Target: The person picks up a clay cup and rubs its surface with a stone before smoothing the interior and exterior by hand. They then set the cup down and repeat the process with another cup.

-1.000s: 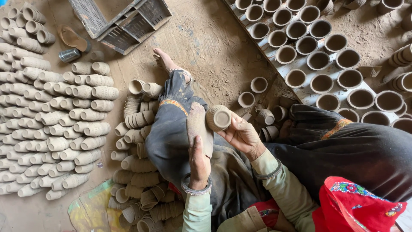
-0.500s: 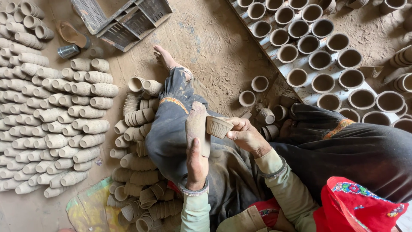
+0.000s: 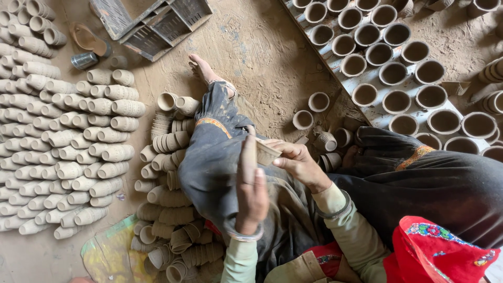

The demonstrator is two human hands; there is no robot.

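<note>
Our two hands meet over the lap, a small clay cup pinched in the right and a flat paddle held upright in the left.

We grip the clay cup with the fingers of our right hand closed round its body; it lies on its side, long axis running left to right, one end touching the wooden paddle. Our left hand is clenched on the paddle's lower part, so the blade stands just left of the cup, nearer it than anything else. Below both is our dark trouser leg. Stacked cups lie beside the knee on the left, rows of finished cups further out. Open cups stand on a grey board to the right, well apart; nothing sits between cup and paddle.
</note>
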